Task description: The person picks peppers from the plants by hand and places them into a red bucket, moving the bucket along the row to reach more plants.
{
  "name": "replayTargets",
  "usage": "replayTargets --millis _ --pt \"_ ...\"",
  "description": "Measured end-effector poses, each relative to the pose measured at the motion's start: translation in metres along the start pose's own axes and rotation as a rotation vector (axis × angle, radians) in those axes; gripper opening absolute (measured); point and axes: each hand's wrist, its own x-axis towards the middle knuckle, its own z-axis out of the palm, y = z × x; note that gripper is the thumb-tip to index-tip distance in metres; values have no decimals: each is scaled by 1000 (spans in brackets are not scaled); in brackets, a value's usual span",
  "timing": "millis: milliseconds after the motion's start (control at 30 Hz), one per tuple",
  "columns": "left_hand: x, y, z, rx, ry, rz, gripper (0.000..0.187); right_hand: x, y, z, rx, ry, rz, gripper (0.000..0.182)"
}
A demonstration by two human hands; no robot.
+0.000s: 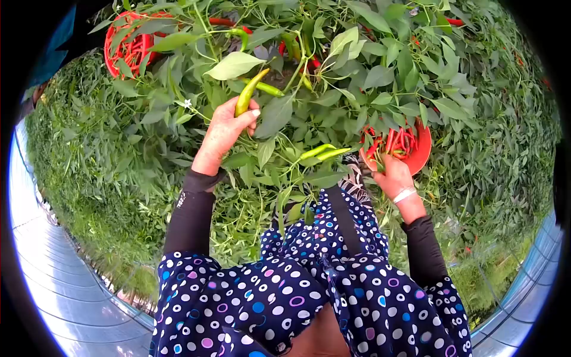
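My left hand (224, 133) is raised into a leafy chili plant (333, 65) and grips a long green-yellow chili pepper (248, 92) that still hangs among the leaves. My right hand (394, 177), with a white band at the wrist, holds the rim of a red bowl (421, 156) filled with several red chilies (395, 143). Two more green chilies (321, 153) hang between my hands. Ripe red chilies (226, 22) show higher in the foliage.
A red basket (128, 46) of red chilies sits in the plants at the upper left. Dense green chili rows spread on all sides. My dotted blue clothing (309, 291) fills the bottom of the view. Greenhouse sheeting (53, 279) curves along the lower edges.
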Motion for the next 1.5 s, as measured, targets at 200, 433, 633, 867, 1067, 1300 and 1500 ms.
replayTargets --millis 200,433,633,867,1067,1300,1500 --pt "-36 -45 -32 -224 265 -17 12 103 -11 21 615 104 -97 33" --pt "-59 -77 -30 -130 354 10 22 249 -16 87 1461 -74 -24 52" --pt "-63 -95 -34 -214 366 5 34 254 -35 76 1748 -333 -114 37" --pt "-53 -47 5 204 412 156 75 176 -107 84 887 60 -323 20" --pt "-8 -42 42 -188 354 230 83 140 -139 84 1068 58 -245 20" --pt "11 -57 68 -397 559 132 47 103 -154 76 1111 112 -410 16" --pt "9 -54 66 -328 608 92 29 100 -122 65 998 172 -330 27"
